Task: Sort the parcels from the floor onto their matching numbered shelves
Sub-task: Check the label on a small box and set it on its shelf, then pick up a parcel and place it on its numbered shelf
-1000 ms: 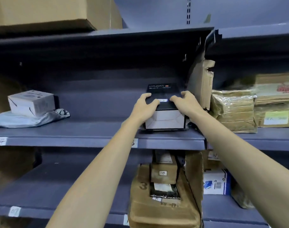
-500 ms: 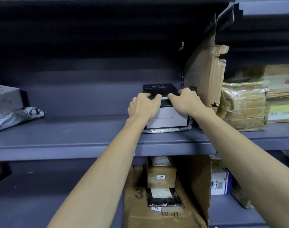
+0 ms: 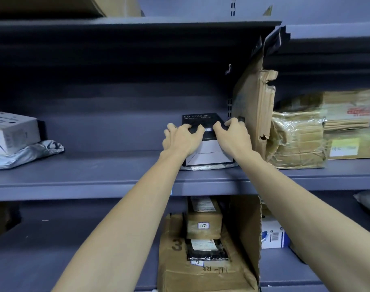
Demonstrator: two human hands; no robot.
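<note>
A box parcel with a black lid and white sides (image 3: 208, 153) stands on the middle grey shelf (image 3: 95, 178), on top of a flat silvery bag (image 3: 201, 167). My left hand (image 3: 183, 139) grips its left top edge, fingers curled over the lid. My right hand (image 3: 234, 138) grips the right top edge the same way. A small white label shows on the lid between my hands. A torn upright cardboard sheet (image 3: 254, 106) stands just right of the box.
A white box (image 3: 11, 131) on a grey bag (image 3: 26, 152) lies at the shelf's left. Taped brown parcels (image 3: 297, 140) sit to the right. Below, a big carton marked 3 (image 3: 201, 268) carries smaller parcels labelled 10. A blue-white box (image 3: 273, 236) stands beside it.
Both hands have stayed on the box's top edge. The box seems to sit slightly deeper on the shelf. My view dipped towards the shelf and rose again.
</note>
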